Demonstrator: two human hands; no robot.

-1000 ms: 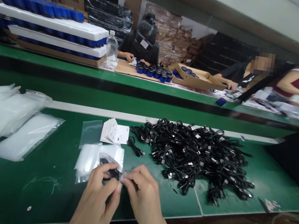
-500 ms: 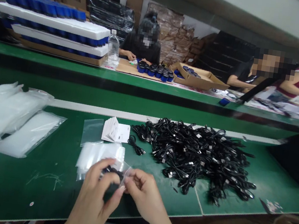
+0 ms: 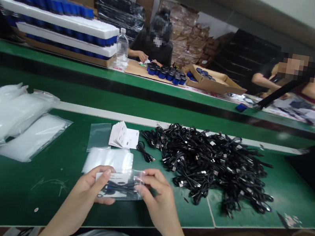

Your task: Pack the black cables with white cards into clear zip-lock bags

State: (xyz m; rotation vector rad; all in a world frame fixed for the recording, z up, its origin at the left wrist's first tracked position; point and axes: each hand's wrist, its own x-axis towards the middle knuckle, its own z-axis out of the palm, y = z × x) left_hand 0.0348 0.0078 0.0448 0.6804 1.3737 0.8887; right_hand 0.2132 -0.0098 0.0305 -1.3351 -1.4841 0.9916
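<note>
Between my two hands is a clear plastic bag point(image 3: 130, 195) with a black cable point(image 3: 121, 186) and a white printed leaflet point(image 3: 120, 176) inside. My left hand point(image 3: 91, 185) pinches the bag's left end, thumb on top. The fingers of my right hand point(image 3: 156, 193) grip its right end at the edge. Just beyond lies a stack of empty clear bags point(image 3: 109, 158). Behind that stand folded white leaflets point(image 3: 124, 136) on the green table, and a single coiled cable point(image 3: 144, 152) rests to their right.
A large heap of black cables point(image 3: 213, 162) covers the table's right side. Plastic packs of white bags point(image 3: 32, 136) lie at the left. Across a raised green ledge point(image 3: 93, 72), a person in black point(image 3: 154, 41) works near blue round items point(image 3: 167, 73) and an open carton point(image 3: 213, 83).
The bag has been turned flat and straightened, so its leaflet and cable now show. My left hand has shifted left, from over the bag to its left end.
</note>
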